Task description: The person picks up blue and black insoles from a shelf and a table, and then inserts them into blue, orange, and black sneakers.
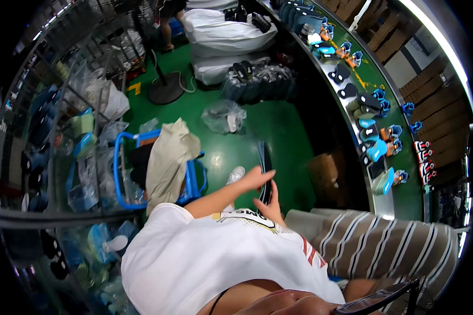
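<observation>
In front of my white shirt, a long, thin, dark piece with a blue-grey edge stands edge-on between my hands. What kind of thing it is, I cannot make out. My left hand reaches across from the left and grips it around the middle, fingers pressed over it. Lower down, my right hand is at its near end, thumb on one side and fingers on the other.
To the left stands a blue plastic basket with beige cloth draped over it. A clear plastic bag lies on the green floor ahead. Shoes and soles line a conveyor at right, near a cardboard box and striped fabric.
</observation>
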### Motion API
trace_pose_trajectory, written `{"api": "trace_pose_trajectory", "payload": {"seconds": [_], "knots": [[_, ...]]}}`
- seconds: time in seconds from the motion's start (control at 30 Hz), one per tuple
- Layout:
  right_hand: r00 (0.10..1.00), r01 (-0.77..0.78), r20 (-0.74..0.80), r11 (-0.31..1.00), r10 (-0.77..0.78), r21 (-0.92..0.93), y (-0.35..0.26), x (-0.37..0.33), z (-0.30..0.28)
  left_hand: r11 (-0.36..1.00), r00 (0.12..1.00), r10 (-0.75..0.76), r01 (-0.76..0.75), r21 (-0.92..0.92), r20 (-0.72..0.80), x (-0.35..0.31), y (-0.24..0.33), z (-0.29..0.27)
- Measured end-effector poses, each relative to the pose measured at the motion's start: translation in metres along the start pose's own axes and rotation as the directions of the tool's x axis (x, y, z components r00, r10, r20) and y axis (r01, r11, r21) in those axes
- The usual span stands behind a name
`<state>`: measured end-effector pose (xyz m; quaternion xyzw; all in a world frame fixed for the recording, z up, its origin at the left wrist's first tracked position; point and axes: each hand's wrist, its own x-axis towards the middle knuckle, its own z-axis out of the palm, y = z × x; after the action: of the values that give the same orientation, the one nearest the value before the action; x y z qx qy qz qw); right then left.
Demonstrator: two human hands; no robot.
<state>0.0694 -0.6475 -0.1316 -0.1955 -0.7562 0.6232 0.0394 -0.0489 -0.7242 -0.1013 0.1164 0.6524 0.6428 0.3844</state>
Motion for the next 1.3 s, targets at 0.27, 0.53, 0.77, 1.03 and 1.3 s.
{"api": "trace_pose_trajectory", "payload": {"seconds": [0.27, 0.53, 0.77, 1.03, 1.3], "knots": [[0.971, 0.109, 0.220, 0.991, -0.090, -0.074, -0.081, 0.202, -0.055, 0.971, 0.983, -0.009, -0.034, -0.235, -0.182, 0.163, 0.058, -0.077], [0.904, 0.413, 0.049, 0.837, -0.425, -0.359, -0.156, 0.382, -0.152, 0.908, 0.981, 0.151, -0.187, -0.374, -0.122, 0.317, 0.199, -0.047], [0.753, 0.241, -0.417, 0.803, -0.509, -0.545, -0.145, 0.464, -0.326, 0.987, 0.949, 0.158, -0.158, -0.022, 0.273, 0.493, 0.272, 0.023], [0.565, -0.329, -0.740, 0.723, -0.365, -0.608, -0.121, 0.506, -0.458, 0.620, 0.723, 0.658, -0.678, 0.395, 0.209, 0.740, 0.364, 0.066], [0.407, -0.687, -0.913, 0.652, -0.019, -0.320, -0.095, 0.500, -0.444, 0.360, 0.607, 0.597, -0.787, 0.501, 0.524, 0.942, 0.395, 0.192]]}}
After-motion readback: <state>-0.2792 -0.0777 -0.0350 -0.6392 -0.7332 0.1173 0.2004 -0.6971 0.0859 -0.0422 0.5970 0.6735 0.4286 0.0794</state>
